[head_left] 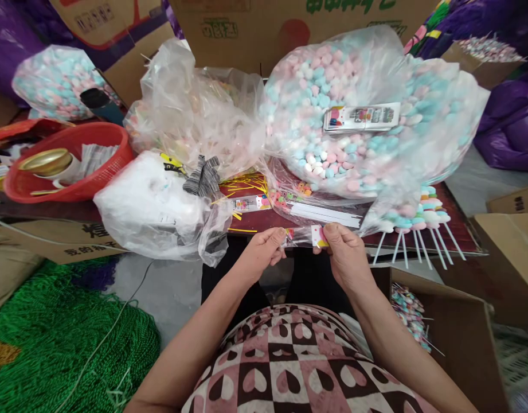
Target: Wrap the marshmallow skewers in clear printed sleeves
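Your left fingers [276, 236] and right fingers [333, 234] are pinching a clear wrapper [301, 236] between them, white strips [326, 214] are lying just beyond the fingers, candy sticks [418, 222] are resting on the tabletop [461, 222] to their right

I pinch a clear wrapper [305, 237] between my left grip [262, 251] and right grip [347, 252], at the near edge of the surface [257, 222]. White strips [326, 214] lie just beyond my grip, skewers [418, 222] to the right, a white bag [147, 198] left, a red basket [106, 165] farther left.
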`<state>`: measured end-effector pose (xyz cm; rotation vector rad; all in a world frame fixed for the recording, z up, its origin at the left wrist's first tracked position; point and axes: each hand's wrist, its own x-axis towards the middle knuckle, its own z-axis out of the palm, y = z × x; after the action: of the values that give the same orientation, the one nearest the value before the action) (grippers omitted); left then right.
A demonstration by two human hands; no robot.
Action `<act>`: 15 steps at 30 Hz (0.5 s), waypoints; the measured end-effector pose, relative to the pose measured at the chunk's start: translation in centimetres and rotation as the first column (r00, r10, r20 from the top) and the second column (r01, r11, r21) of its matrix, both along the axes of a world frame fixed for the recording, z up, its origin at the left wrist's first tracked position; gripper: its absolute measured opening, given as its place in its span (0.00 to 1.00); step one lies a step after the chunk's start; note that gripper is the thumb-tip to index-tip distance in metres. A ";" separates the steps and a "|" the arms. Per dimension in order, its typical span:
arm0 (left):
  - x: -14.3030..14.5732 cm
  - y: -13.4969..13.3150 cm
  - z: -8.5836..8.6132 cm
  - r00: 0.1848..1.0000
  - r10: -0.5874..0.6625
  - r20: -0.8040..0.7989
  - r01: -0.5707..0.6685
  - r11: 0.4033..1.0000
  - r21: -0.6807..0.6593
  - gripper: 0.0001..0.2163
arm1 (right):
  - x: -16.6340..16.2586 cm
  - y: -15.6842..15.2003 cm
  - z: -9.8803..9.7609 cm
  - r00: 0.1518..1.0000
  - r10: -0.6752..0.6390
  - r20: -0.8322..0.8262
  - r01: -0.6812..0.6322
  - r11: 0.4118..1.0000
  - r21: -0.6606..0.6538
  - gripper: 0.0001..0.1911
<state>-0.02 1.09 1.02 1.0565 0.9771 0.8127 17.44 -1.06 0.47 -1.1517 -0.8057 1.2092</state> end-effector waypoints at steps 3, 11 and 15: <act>0.0 0.0 -0.2 1.000 -0.014 -0.022 0.014 1.000 0.004 0.25 | 0.3 -0.1 0.2 0.997 0.077 -0.031 -0.077 0.997 -0.005 0.15; -0.4 0.1 -0.3 0.995 -0.065 -0.074 0.071 0.994 0.085 0.17 | 0.4 -0.7 0.1 0.968 -0.067 0.243 0.059 0.997 0.040 0.11; -0.4 0.2 0.0 0.977 -0.117 -0.177 0.138 0.984 0.113 0.16 | 0.5 -0.8 0.7 0.909 -0.055 0.412 0.037 0.998 0.052 0.19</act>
<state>-0.43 1.26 1.05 1.3001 0.9994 0.6926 17.91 -1.88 1.20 -1.4074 -1.1098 0.9117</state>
